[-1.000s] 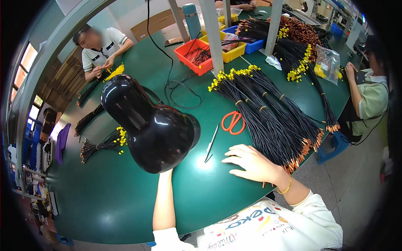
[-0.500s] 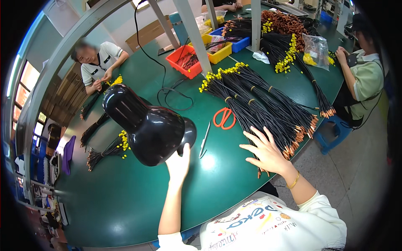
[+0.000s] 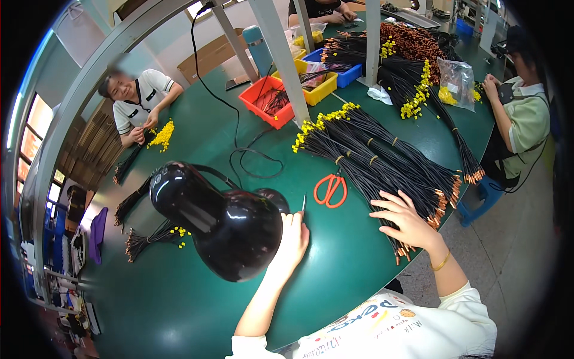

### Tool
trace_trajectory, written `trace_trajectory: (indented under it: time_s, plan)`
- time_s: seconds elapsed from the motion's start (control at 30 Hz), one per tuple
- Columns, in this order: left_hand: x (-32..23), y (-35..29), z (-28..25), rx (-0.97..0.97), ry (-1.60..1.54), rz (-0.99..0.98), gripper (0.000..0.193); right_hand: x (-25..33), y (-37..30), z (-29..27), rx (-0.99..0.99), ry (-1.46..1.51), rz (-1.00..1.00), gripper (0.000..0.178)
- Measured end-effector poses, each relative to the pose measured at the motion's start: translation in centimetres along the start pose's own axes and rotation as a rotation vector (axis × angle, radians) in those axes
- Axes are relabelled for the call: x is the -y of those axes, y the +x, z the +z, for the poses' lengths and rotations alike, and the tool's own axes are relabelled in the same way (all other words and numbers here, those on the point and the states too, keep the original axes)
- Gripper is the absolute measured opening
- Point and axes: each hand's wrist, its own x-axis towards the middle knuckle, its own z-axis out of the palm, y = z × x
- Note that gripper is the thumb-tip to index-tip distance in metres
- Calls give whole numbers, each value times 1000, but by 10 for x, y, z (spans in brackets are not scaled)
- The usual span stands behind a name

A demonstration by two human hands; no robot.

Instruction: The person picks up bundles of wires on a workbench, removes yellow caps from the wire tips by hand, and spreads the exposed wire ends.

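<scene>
The right hand (image 3: 408,222), grip spread, lies over black cables (image 3: 382,173) on the tabletop (image 3: 341,269), while the left hand (image 3: 292,242) is beside the black lamp (image 3: 242,236), its grip too hidden to tell.

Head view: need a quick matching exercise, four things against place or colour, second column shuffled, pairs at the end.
Column 1
1. Left hand
2. Right hand
3. Scissors
4. Bottle

Column 2
A. Teal, beyond the red bin
B. At the right edge of the black lamp
C. Orange-handled, lying on the green table
D. Spread over the black cables, near their copper-coloured ends

Pairs: 1-B, 2-D, 3-C, 4-A
</scene>
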Motion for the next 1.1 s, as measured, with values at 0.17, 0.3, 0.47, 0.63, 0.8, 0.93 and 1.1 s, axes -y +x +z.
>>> trace_trajectory:
  time_s: [0.17,0.3,0.47,0.63,0.8,0.93,1.1]
  plan:
    - [3,36,2,-54,-50,-98,25,-18,1,-9,-34,78,45,28]
    - [9,68,26,-31,-121,-154,24,-21,-3,-5,-86,103,47,26]
    - [10,86,23,-5,35,-110,24,-9,20,-40,-89,150,-50,29]
    - [-1,113,55,-83,11,-131,22,-33,81,-55,-118,-96,-124,42]
    - [15,119,68,-73,100,-190,24,-50,128,-13,-10,-241,-82,78]
    - [22,124,72,-86,221,-225,22,-53,134,-7,-29,-138,-58,69]
    - [14,128,85,-67,48,-214,19,-73,142,-10,-271,176,-49,46]
